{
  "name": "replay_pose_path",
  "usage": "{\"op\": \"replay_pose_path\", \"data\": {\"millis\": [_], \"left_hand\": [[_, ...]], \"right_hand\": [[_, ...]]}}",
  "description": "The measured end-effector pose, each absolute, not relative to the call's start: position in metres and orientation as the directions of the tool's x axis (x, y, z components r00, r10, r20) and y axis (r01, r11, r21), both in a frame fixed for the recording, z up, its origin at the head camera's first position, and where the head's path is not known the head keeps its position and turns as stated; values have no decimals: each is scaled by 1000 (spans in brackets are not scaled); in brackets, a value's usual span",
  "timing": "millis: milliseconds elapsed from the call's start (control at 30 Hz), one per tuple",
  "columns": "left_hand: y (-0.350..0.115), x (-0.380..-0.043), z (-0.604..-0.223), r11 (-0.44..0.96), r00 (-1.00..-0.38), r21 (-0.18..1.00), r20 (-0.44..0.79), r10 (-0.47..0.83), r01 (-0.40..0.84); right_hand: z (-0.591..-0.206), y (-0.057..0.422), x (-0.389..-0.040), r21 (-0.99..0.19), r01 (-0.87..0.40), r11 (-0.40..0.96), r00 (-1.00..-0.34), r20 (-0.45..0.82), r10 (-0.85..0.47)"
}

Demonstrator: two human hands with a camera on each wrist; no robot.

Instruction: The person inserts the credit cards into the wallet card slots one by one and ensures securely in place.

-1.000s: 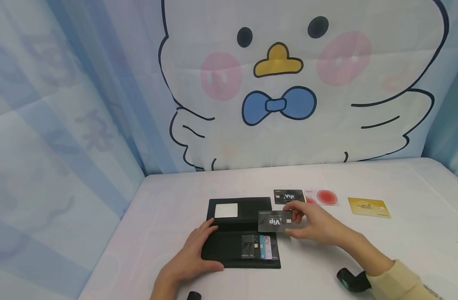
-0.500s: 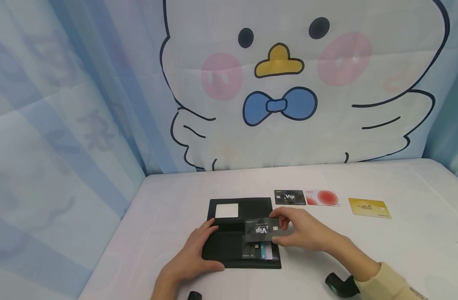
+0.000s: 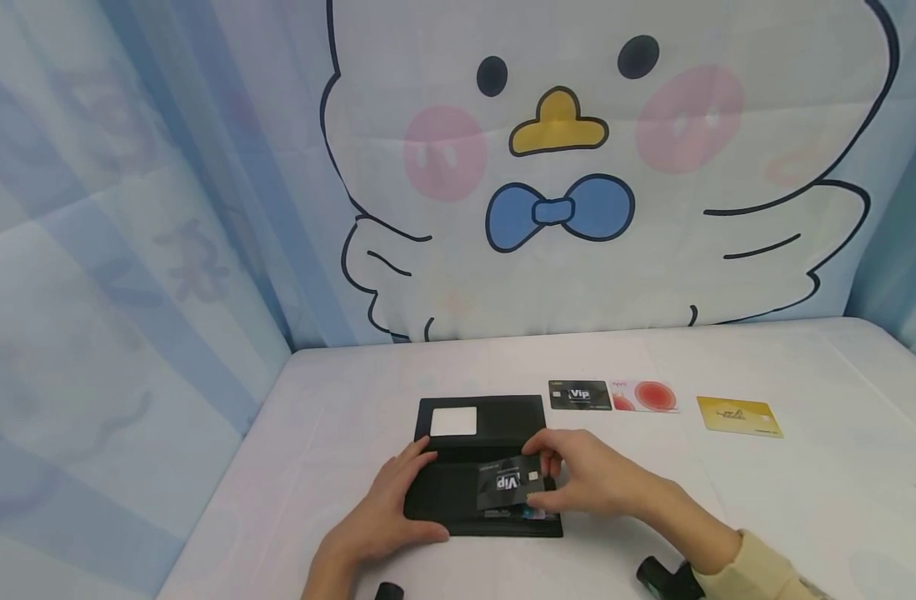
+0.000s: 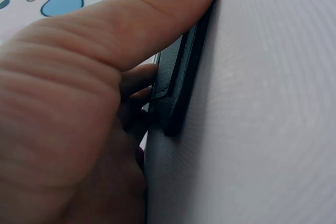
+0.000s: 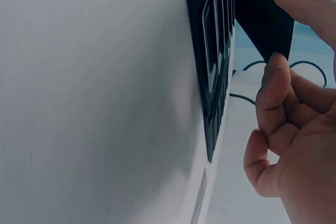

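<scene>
right hand has the black Vip card pinched by one end, over the lower half of the open wallet; left hand lies spread along the wallet's left edge, fingers fairly straight; imo square the skewed card up before lowering it, and let the left pin the wallet; head view shows the Vip print, right wrist only a dark back, tilted off the wallet
</scene>
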State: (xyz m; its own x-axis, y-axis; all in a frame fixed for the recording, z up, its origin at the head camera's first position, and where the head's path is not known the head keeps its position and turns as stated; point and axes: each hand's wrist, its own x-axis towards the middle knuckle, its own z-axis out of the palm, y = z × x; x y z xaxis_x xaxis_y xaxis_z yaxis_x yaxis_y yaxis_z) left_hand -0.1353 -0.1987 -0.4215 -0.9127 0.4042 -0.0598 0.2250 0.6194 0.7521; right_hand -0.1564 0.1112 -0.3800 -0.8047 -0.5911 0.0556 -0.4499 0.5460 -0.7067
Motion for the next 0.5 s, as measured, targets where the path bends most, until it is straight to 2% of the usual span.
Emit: {"op": "replay_pose_path", "data": {"millis": [500], "left_hand": [[-199,-135,-422,622,-914,751,-61,401,223]], "right_hand": [[-369,101,-157,-657,-458,600,-802,13,-598]]}}
